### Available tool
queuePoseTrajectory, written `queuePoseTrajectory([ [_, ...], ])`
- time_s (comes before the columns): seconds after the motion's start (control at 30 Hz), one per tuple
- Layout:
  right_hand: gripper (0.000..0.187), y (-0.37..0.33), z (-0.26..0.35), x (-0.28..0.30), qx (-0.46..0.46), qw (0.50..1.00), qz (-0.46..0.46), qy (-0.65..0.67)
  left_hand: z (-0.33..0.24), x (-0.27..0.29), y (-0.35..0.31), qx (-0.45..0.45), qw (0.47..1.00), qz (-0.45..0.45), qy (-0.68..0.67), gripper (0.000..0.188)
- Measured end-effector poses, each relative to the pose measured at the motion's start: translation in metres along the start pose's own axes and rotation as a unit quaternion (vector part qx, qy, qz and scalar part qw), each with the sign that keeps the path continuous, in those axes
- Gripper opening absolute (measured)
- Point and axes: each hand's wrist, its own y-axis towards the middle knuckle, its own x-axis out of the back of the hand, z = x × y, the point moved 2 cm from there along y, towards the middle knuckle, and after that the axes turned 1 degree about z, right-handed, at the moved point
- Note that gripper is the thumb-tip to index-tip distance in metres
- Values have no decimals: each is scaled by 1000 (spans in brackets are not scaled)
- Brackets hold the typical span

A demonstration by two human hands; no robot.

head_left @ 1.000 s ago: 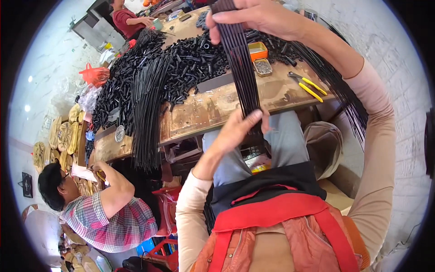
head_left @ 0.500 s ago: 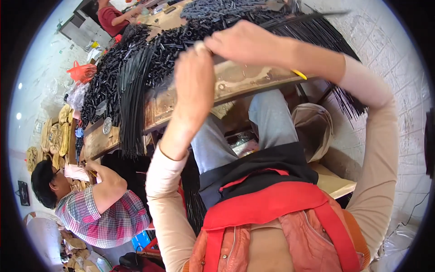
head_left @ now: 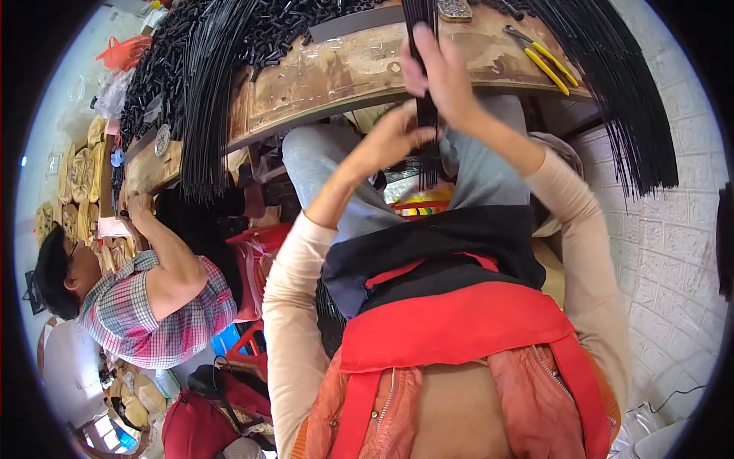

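A bundle of thin black rods [head_left: 425, 115] runs from the wooden workbench [head_left: 359, 73] down over my lap. My right hand [head_left: 443, 76] is closed around the bundle near the bench edge. My left hand [head_left: 394, 138] grips the same bundle just below, at its lower part. The rods' lower ends hang in front of my grey trousers.
More black rods [head_left: 210, 92] drape over the bench at left and a large fan of black rods [head_left: 619, 92] at right by the white brick wall. Yellow-handled pliers [head_left: 539, 57] lie on the bench. Another person in a checked shirt [head_left: 153, 306] works at left.
My view has tipped down toward my lap. Both hands slid down the rod bundle and drew it toward me, from over the bench top to its front edge.
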Motion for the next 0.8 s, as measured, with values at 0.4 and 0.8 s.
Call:
queuePoseTrajectory([
  [0.4,29,-90,-73,16,-171,979,36,105,63,-16,-92,234,968,-17,89,37],
  [0.8,13,-32,-49,11,-125,991,-42,23,-85,181,69,-59,835,-284,467,13],
])
